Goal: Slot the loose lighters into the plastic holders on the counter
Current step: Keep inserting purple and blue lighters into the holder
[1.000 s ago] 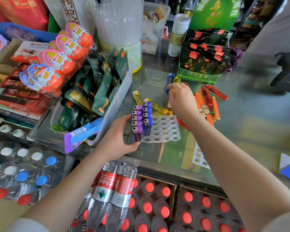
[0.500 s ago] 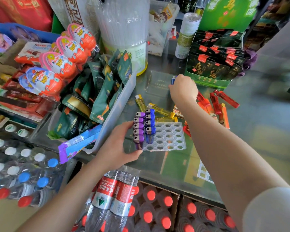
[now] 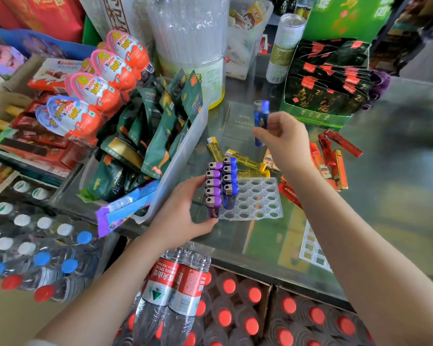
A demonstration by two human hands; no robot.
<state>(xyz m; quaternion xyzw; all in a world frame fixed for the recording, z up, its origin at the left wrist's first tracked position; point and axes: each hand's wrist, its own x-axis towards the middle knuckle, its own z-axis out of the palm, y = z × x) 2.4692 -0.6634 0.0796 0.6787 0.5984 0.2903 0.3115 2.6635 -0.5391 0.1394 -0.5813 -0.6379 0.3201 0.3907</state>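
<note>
A clear plastic holder point(image 3: 263, 201) with round holes lies on the glass counter. Several purple lighters point(image 3: 213, 182) fill its left column and several blue lighters point(image 3: 230, 179) stand in the column beside them. My left hand point(image 3: 183, 211) grips the holder's left side. My right hand point(image 3: 285, 141) is raised above the counter, holding one blue lighter point(image 3: 260, 118) upright between thumb and fingers. Loose yellow lighters point(image 3: 245, 161) lie just behind the holder. Loose red and orange lighters point(image 3: 333, 156) lie to the right.
A clear bin of green packets point(image 3: 183, 156) stands left of the holder. A green box of dark sachets point(image 3: 328, 96) sits behind the right hand. A second clear holder point(image 3: 313, 250) lies near the front counter edge. Bottled water packs point(image 3: 180, 283) stand below the counter.
My right hand reached to the back of the counter, took hold of a blue lighter and lifted it off the glass. My left hand stayed on the holder.
</note>
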